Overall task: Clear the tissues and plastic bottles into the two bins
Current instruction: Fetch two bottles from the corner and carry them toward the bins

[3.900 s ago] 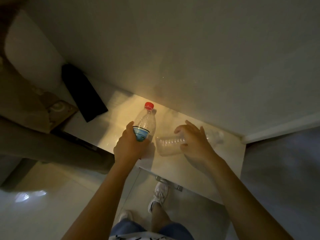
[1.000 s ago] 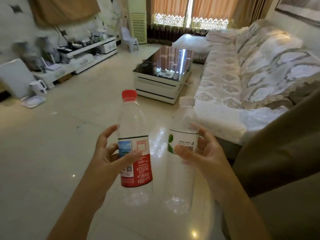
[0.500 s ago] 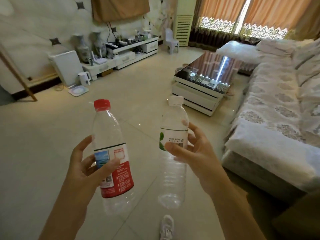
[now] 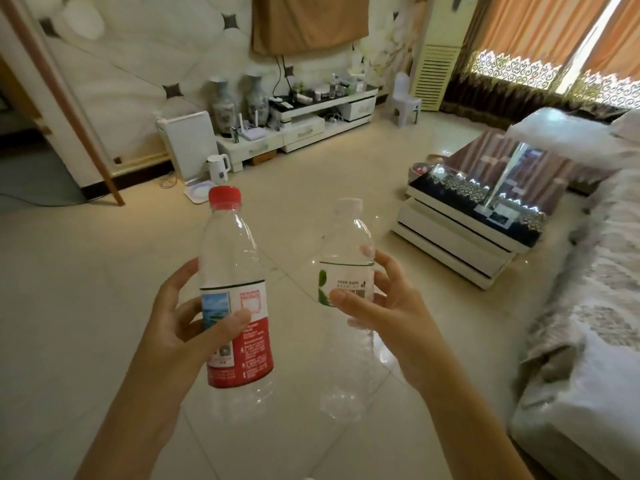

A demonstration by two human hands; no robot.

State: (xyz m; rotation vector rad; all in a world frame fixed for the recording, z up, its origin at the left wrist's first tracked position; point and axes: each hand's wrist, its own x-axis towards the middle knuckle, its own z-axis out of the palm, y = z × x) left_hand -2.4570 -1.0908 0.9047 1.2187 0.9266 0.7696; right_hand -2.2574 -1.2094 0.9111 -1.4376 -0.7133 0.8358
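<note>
Two empty plastic bottles, one in each of your hands, held out over a tiled floor [image 4: 86,306]:

- Red-capped bottle [image 4: 235,299] — clear, with a red, white and blue label; your left hand [image 4: 180,337] is wrapped around its label band, thumb across the front, fingers behind. It stands close to upright, cap uppermost, leaning slightly left.
- White-capped bottle [image 4: 346,306] — clear, with a white label bearing a green leaf and a barcode; your right hand [image 4: 391,317] grips it at the label, thumb on the front, fingers curled round the far side. It stands upright with the cap tipped a little toward the other bottle.
- Spacing — the two bottles sit side by side in front of you, near but not touching.
- Coffee table [image 4: 474,216] — low, dark glossy top, white base; ahead and to your right.
- Sofa [image 4: 588,306] — patterned light cover, along the right edge.
- TV stand [image 4: 304,123] — low, white, against the far wall, cluttered with small items; two vases [image 4: 221,102] at its left end.
- White kettle [image 4: 218,168] — on the floor near the stand.
- Standing air conditioner [image 4: 436,64] — far corner, beside orange curtains [image 4: 540,32].
- Bins and tissues — neither can be made out from this angle.
</note>
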